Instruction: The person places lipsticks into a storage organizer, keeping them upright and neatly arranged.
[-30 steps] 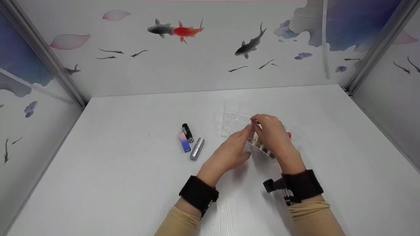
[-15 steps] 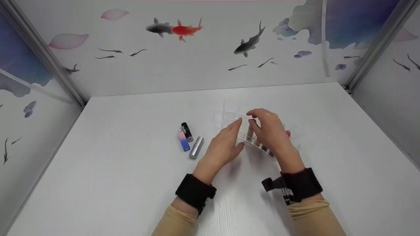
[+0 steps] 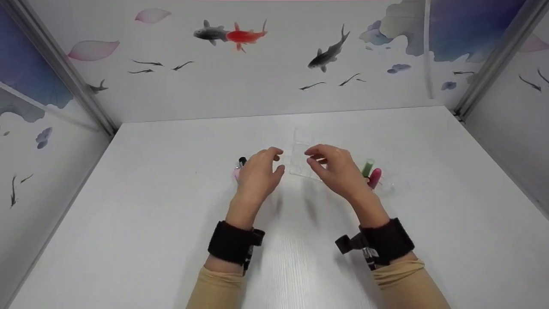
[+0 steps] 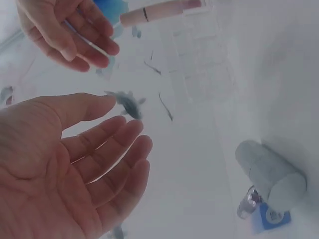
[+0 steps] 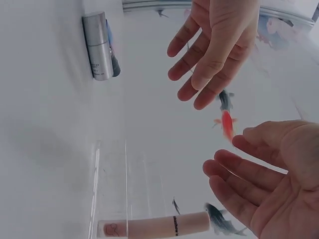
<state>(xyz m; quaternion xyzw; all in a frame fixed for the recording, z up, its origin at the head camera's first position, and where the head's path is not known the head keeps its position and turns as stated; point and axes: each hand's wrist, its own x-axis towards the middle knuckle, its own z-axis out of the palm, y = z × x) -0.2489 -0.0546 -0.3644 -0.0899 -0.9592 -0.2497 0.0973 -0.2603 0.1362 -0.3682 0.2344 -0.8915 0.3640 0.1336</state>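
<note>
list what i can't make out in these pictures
Black tube: lower part behind the left hand, head view.
Clear compartmented holder: partly behind the right hand, head view; cut by bottom edge, right wrist view.
Silver tube: lettering too small, right wrist view.

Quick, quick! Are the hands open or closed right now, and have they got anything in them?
Left hand: open and loosely curved, holding nothing.
Right hand: open and loosely curved too, also holding nothing.

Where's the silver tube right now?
In the left wrist view, the silver tube is at lower right, beside a blue item; in the right wrist view, it's upper left.
</note>
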